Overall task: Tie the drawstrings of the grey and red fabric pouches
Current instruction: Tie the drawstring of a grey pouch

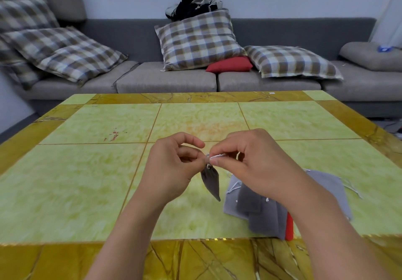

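Fingertips of my right hand (250,160) pinch the white drawstring (217,156), and it runs left from that pinch straight to my left hand (174,166), so the 2 hands almost meet. Left hand pinches the gathered neck of the small grey pouch (211,181) where the cord comes out. Pouch hangs below and between both pinches, long axis near vertical, tip tilted a bit to the right, clear of the table (97,181). Cord axis is roughly level, left to right, short span. Right hand is the one on the free cord end, so I judge the next pull or loop comes from it, with the left as anchor. Whether a knot is already formed I can't tell, too small.

Both forearms come in from below and converge, wrists raised off the table.

Below the right wrist, partly under the forearm, lies the pile of grey pouches (256,203), loose cords showing. Red pouch (289,227) pokes out at the pile's near edge, mostly hidden, untied as far as I can judge.
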`<state>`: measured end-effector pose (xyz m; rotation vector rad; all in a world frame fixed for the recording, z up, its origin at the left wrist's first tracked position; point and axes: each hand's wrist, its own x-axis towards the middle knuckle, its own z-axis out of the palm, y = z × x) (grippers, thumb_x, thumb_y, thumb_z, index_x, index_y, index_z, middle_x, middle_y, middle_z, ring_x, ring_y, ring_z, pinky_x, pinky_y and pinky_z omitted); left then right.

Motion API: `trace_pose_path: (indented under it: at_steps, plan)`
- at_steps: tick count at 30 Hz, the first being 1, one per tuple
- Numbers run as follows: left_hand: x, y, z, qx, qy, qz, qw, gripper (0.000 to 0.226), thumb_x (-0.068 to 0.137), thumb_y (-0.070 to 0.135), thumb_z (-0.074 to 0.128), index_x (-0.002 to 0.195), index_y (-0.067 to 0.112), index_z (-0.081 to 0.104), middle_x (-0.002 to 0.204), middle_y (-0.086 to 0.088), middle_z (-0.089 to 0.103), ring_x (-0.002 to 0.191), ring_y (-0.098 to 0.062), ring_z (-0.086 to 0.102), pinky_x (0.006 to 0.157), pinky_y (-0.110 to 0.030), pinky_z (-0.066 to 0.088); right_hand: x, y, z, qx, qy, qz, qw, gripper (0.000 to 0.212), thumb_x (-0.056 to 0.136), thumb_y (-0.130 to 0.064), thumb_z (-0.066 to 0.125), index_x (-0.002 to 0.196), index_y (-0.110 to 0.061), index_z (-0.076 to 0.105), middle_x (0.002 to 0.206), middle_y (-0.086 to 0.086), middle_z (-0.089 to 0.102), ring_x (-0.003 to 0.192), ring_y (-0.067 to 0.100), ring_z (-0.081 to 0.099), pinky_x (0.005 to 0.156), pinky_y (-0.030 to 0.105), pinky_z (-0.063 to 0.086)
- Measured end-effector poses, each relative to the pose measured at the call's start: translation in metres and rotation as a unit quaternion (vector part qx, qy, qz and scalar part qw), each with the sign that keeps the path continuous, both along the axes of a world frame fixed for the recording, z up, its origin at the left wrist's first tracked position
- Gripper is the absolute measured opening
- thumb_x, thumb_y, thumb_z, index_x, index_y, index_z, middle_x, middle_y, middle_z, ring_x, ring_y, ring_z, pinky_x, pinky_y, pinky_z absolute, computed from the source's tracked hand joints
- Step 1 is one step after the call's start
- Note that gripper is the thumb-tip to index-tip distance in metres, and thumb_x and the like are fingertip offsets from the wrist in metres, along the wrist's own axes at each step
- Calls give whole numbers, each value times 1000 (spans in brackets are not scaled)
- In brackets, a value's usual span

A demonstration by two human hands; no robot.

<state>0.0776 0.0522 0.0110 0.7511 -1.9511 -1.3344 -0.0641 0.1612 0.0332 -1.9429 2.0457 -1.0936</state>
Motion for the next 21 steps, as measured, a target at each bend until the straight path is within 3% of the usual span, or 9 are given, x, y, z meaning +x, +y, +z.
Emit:
trace_pose_path:
  at_steps: [4, 10, 14, 21]
  plan:
    - [0, 3, 2, -1, -6, -78, 997, 30, 80, 1, 77, 102, 13, 60, 76, -5, 77, 80, -30, 73, 81, -40, 58, -4, -2, -7, -27, -15, -30, 999, 11, 86, -22, 73, 82, -29, 79, 73, -8, 67, 72, 10, 60, 61, 21, 41]
    - [4, 3, 6, 22, 41, -123, 991, 37, 78, 0, 76, 107, 9, 54, 82, -9, 78, 83, -30, 73, 79, -34, 57, -6, -2, -8, -17, -262, -4, 965, 10, 85, -6, 72, 79, -12, 78, 66, 3, 71, 56, 8, 58, 55, 24, 46]
    - [1, 4, 4, 34, 67, -129, 989, 36, 77, -3, 76, 104, 10, 55, 81, -12, 77, 81, -30, 72, 81, -38, 57, -9, -4, -11, -27, -360, 6, 932, 4, 82, -1, 73, 81, -4, 75, 77, 22, 71, 60, 22, 60, 56, 28, 49]
    - [0, 4, 4, 36, 73, -141, 987, 33, 79, -4, 75, 104, 11, 57, 79, -12, 76, 78, -23, 71, 80, -33, 57, -13, -1, -13, -1, -402, 39, 915, 12, 83, -1, 72, 92, -9, 74, 71, 10, 68, 62, 19, 59, 59, 25, 51]
